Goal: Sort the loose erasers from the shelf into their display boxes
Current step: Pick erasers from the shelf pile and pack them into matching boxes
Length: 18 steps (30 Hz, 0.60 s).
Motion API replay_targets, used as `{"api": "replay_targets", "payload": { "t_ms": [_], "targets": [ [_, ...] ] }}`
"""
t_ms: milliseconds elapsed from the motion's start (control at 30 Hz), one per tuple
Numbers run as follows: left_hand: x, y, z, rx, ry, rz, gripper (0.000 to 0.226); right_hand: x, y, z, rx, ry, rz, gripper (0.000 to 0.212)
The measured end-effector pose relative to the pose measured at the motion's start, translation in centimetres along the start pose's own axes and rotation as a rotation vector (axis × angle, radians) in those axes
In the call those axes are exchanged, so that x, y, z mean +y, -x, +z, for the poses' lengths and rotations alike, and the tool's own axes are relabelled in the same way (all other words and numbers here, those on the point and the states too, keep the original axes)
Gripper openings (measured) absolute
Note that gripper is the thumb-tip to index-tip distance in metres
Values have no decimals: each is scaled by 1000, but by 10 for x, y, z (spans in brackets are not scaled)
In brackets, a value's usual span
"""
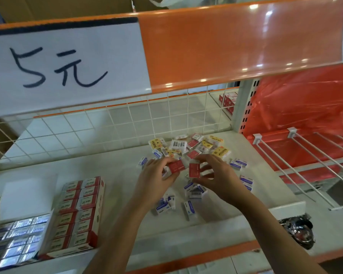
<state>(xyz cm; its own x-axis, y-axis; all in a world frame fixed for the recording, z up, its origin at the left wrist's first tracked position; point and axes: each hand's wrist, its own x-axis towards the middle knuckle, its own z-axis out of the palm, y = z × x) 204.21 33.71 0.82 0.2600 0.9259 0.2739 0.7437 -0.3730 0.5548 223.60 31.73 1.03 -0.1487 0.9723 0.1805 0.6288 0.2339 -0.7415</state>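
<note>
My left hand [156, 175] has its fingers curled around a red-sleeved eraser [175, 166], thumb and fingertips pinching it by the edges. My right hand [216, 175] pinches a second red eraser [194, 170] between thumb and forefinger, the other fingers loosely spread behind it. The two erasers sit just beside each other above the white shelf [117, 175].

Under and behind my hands I see the loose pile: blue-and-white erasers [189, 207] scattered near my wrists, and yellow, red and white ones [188, 145] heaped toward the wire grid back [87, 127].

To my left stands a red display box [79, 214] filled with rows of red erasers, touching a box of blue ones [18, 238] at the shelf's near corner.
</note>
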Motion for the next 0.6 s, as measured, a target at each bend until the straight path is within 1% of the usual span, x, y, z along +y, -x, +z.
{"api": "replay_targets", "payload": {
  "t_ms": [133,300,500,600],
  "targets": [
    [-1,30,-16,-71,51,-18,30,-9,19,-1,-133,-7,5,51],
    [8,62,-33,-119,102,-20,29,-19,39,3,-218,-47,10,52],
    [13,82,-40,-36,119,-6,33,-29,55,9,-245,-277,51,53],
    [16,88,-38,-3,113,25,37,-32,60,14,-225,-366,94,53]
  ]
}}
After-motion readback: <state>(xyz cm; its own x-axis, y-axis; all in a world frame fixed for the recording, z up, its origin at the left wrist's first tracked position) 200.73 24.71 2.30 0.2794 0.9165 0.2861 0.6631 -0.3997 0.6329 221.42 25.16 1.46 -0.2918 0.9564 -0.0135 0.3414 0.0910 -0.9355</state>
